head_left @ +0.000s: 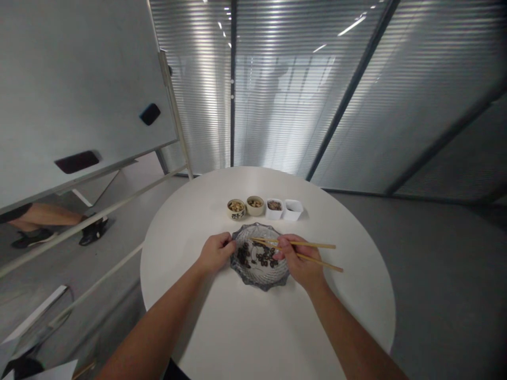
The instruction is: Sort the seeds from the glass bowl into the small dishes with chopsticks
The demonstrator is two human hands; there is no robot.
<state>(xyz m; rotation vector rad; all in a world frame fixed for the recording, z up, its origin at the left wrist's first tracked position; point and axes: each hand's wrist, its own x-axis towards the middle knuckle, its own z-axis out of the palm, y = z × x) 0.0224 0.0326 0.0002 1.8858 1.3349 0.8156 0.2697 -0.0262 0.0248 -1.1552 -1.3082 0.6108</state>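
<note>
A scalloped clear glass bowl [264, 285] sits on the table, with dark bean-like pieces [266, 257] lying in two loose groups inside it. My left hand [216, 252] is closed at the bowl's left rim, thumb against the edge. A pair of wooden chopsticks [317, 245] is held in my right hand [304, 264] over the bowl's right side. Their tips come close together above the far part of the bowl; I cannot make out anything between them.
Behind the bowl stand two round tan cups [236, 215] [255, 212] with pale brown pieces, a white square cup [274, 215] with small brown bits, and another white cup [293, 215] with something dark. A whiteboard [79, 68] stands left of the round table [253, 332]; a person's legs [55, 215] show beneath it.
</note>
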